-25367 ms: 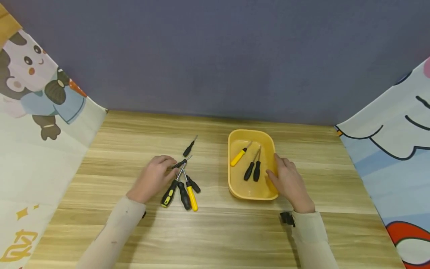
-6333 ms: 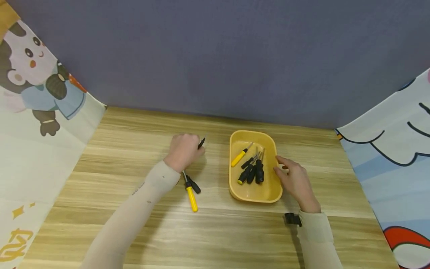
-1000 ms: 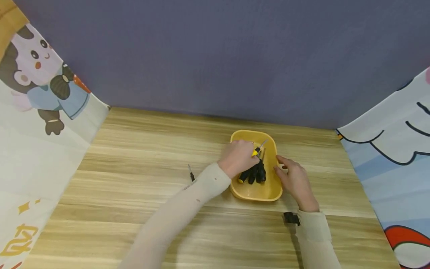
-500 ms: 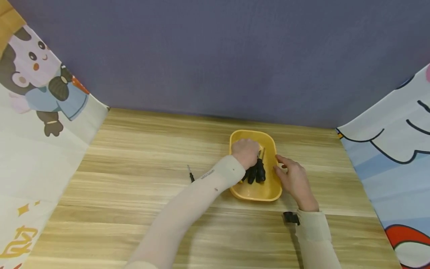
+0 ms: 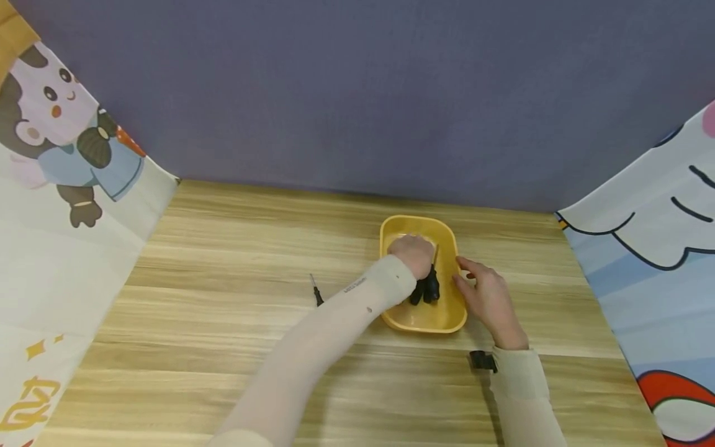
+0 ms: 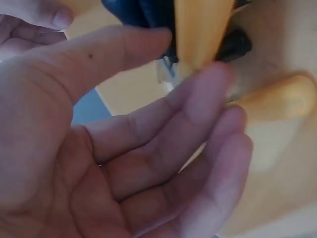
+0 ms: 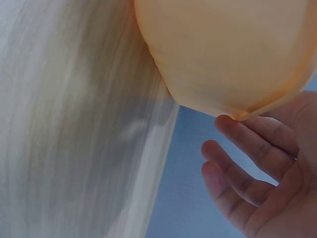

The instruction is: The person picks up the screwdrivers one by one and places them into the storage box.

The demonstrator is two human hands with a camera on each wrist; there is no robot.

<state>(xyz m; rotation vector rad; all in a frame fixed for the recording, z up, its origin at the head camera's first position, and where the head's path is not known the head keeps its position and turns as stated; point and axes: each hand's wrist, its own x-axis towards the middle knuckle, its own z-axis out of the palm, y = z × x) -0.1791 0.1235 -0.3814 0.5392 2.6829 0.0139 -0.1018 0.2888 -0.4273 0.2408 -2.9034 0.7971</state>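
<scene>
My left hand (image 5: 412, 253) reaches down inside a yellow plastic box (image 5: 404, 321), its back hiding part of the contents. In the left wrist view, a yellow screwdriver handle (image 6: 202, 27) lies beside the separated thumb and fingertips, partly covered by a fingertip; a second yellow handle (image 6: 285, 98) lies farther right. Black-handled screwdrivers (image 5: 432, 288) lie in the box near the wrist. My right hand (image 5: 488, 301) holds the box's right rim lightly, thumb over the edge; in the right wrist view its other fingers (image 7: 237, 176) hang loosely below the rim.
One small black screwdriver (image 5: 316, 293) lies on the wooden table (image 5: 234, 273) left of the box, partly hidden behind the left sleeve (image 5: 335, 335). A dark blue-grey panel (image 5: 357, 99) stands behind the table, with printed sheets (image 5: 67, 261) at the sides.
Over the last second my left hand has lowered the yellow screwdriver into the box, and its thumb and fingers now stand apart. Since the oldest frame, several screwdrivers have gone from table to box.
</scene>
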